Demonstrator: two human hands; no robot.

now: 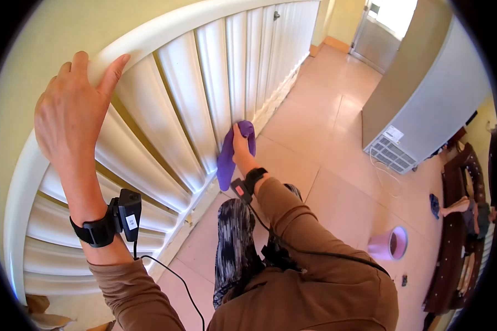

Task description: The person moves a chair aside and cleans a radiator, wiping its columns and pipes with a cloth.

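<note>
A white railing (178,58) with wide, ribbed upright slats curves along my left side. My left hand (74,105) lies over its rounded top rail, fingers bent over the far side and thumb stretched along the near side. Low on the slats, my right hand (241,144) holds a purple cloth (226,160) against them, close to the floor. The cloth bunches around the fingers and one end hangs down, hiding part of the grip. Both wrists carry black straps with small boxes and cables.
A tall grey refrigerator (425,83) stands to the right, its back grille and cord towards me. On the tiled floor (337,198) is a pinkish bin (388,244). A person's bare leg (456,206) extends from a dark sofa (444,265). A door (378,38) is at the far end.
</note>
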